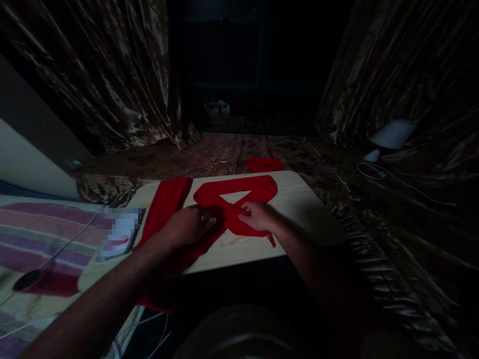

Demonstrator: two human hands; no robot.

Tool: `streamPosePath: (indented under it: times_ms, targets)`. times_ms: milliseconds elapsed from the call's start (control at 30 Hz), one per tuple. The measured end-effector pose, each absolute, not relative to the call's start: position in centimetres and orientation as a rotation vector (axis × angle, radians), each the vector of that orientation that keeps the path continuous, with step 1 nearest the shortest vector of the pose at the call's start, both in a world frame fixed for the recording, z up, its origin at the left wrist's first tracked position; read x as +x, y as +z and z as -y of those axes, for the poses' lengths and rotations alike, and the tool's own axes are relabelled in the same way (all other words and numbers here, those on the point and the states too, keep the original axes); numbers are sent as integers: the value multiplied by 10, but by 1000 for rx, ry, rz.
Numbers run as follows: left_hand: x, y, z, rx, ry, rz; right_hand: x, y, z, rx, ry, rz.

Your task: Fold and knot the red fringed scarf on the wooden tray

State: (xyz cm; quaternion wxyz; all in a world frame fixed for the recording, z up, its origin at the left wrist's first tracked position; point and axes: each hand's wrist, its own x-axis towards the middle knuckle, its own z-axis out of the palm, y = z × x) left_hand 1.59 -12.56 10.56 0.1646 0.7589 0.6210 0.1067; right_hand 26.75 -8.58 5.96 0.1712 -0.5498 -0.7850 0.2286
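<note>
Red cloth [235, 187] beneath the fingers [245, 212]

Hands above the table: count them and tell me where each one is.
2: the left hand is over the red cloth; the right hand holds it beside the triangular gap. No others show.

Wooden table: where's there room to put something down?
Bare wood lies between the red cloth and the right edge of the wooden table, plus a strip by the near edge. The left is crowded: more cloth, the left hand.
</note>
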Motion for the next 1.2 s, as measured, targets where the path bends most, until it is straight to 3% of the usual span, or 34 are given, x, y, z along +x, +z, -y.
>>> streamPosePath:
  times_ms: [233,400,600,867,1200]
  targets:
    - [40,83,105,2326,47,-1396,284,68,81,-1675,194,2351]
    - [57,76,107,2343,-83,-1457,305,76,61,-1831,219,2381]
    - [98,78,108,2420,119,-1592,331,79,8,-1861,-239,2343]
    - [115,25,96,2472,314,-1621,343,67,-22,-1960,-327,2566]
    - [115,24,98,2532,387,-1659,359,61,-25,-2112,-342,2339]
